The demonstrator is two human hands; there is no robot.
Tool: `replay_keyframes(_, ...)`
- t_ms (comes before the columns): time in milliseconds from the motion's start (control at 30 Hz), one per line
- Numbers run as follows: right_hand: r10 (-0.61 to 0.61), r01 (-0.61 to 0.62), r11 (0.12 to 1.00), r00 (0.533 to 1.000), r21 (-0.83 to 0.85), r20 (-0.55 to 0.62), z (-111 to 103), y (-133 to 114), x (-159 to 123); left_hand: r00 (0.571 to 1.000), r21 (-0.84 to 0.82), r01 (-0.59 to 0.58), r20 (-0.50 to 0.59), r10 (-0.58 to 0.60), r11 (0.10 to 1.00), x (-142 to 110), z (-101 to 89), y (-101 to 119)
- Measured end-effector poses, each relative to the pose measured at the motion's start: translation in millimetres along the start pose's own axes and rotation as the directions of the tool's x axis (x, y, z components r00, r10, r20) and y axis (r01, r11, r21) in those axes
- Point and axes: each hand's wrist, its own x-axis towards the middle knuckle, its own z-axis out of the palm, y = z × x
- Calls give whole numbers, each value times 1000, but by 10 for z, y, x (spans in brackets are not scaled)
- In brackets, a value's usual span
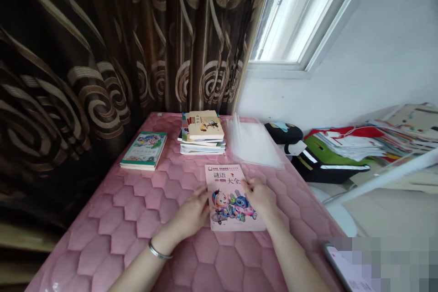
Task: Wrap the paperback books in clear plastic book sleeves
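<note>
A children's book with a cartoon cover (228,191) lies flat on the pink quilted surface (137,219). My left hand (191,215) rests at the book's left edge, fingers stretched along it. A silver bracelet (158,252) sits on that wrist. My right hand (262,197) lies on the book's right edge, its fingers curled and pinching at the cover's rim. Behind the book lies a pile of clear plastic sleeves (252,143).
A stack of books (202,133) and a green-covered book (145,149) lie at the back. A dark patterned curtain (102,45) hangs behind. To the right are a black and green bag (318,157), piled papers (376,139) and a phone (345,269).
</note>
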Motion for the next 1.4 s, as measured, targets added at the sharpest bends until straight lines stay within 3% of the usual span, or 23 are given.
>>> replay_keyframes(100,-8,10,999,999,52,-49,2,0,-19,976,-74,-90,193,102,993,1,39,94)
replay_keyframes(167,11,-5,997,997,75,-72,28,-4,-22,971,-69,-85,219,99,994,-15,74,64)
replay_keyframes(300,32,-16,991,993,133,-116,95,-21,-4,990,-103,-21,135,35,994,-53,159,-38)
replay_keyframes(433,38,-27,993,995,118,-87,92,-29,43,991,-81,40,128,-30,996,-56,172,-51)
replay_keyframes(600,19,-20,999,1000,42,8,17,-15,69,994,-39,15,108,-11,999,-39,153,-36)
replay_keyframes(900,-50,40,992,995,-120,-86,-3,-61,-11,999,-40,-1,53,3,999,-13,211,-85)
replay_keyframes(1400,-64,51,989,994,-136,-88,17,-48,-12,998,-41,5,67,-3,999,-19,203,-66)
